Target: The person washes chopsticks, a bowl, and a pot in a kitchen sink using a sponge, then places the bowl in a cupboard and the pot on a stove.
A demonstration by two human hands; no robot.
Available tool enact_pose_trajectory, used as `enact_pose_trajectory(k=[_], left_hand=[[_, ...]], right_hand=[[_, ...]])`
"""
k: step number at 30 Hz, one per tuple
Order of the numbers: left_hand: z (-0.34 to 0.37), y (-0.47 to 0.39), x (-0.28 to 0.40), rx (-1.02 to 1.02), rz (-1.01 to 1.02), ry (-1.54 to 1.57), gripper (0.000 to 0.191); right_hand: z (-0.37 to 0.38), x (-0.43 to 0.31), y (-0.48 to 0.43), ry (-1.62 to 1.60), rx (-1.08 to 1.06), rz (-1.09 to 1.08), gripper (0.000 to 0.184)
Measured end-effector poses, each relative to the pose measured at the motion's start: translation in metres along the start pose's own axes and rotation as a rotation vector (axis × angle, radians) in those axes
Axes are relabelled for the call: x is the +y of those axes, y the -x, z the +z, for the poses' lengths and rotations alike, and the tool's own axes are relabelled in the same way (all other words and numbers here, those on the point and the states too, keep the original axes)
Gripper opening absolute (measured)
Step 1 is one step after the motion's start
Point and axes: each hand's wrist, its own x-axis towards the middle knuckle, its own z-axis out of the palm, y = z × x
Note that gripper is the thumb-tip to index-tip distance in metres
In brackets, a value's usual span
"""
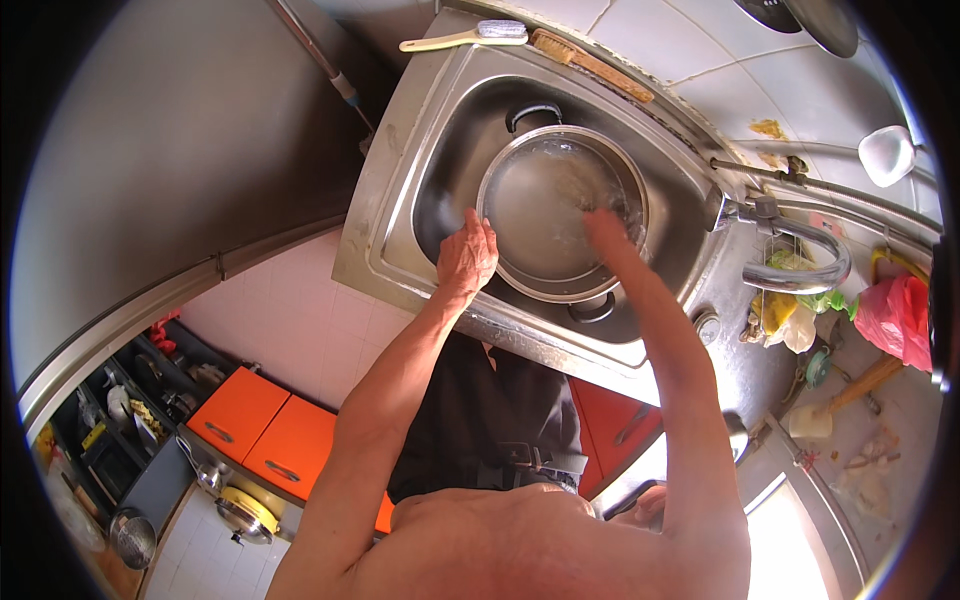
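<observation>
A round stainless steel pot (525, 202) with two black handles sits in the basin of a steel sink (442, 165). Cloudy water fills part of it, with a pale patch of something unclear near the far right side. At the pot's left rim, my left hand (466, 257) grips the edge with fingers and thumb. My right hand (606, 234) reaches inside at the right, blurred, its fingertips at or under the water. Whether it holds anything is hidden.
A yellow-handled brush (450, 39) and a wooden scrubbing brush (596, 69) lie along the sink's back ledge. The chrome faucet (799, 281) curves at the right, near a pink plastic bag (892, 319). Orange cabinets (270, 435) stand at lower left.
</observation>
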Motion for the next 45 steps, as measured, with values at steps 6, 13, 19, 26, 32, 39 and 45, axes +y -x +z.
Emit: enact_pose_trajectory(k=[6,13,19,26,32,39,45], left_hand=[[-0.002,-0.001,0.012,-0.055,-0.034,0.085,0.026],[0.005,-0.003,0.009,-0.026,0.008,0.12,0.025],[0.004,-0.002,0.01,-0.066,-0.045,0.149,0.028],[0.009,-0.003,0.009,0.024,0.002,0.104,0.023],[-0.003,-0.002,0.012,-0.017,-0.034,0.074,0.022],[0.011,-0.002,0.018,0.05,0.079,0.053,0.026],[0.005,0.0,0.011,0.031,0.023,0.15,0.023]], right_hand=[[0.066,-0.08,0.015,-0.07,0.106,-0.107,0.017],[-0.014,-0.151,0.0,-1.014,0.474,-0.025,0.032],[-0.078,-0.105,0.04,-0.424,0.553,-0.31,0.042],[-0.09,0.032,0.093,0.547,0.52,-0.35,0.031],[-0.048,-0.034,0.105,0.307,-0.093,-0.01,0.021],[0.052,-0.081,0.051,-0.692,0.318,0.022,0.021],[-0.006,-0.09,0.087,-2.577,0.804,0.387,0.037]])
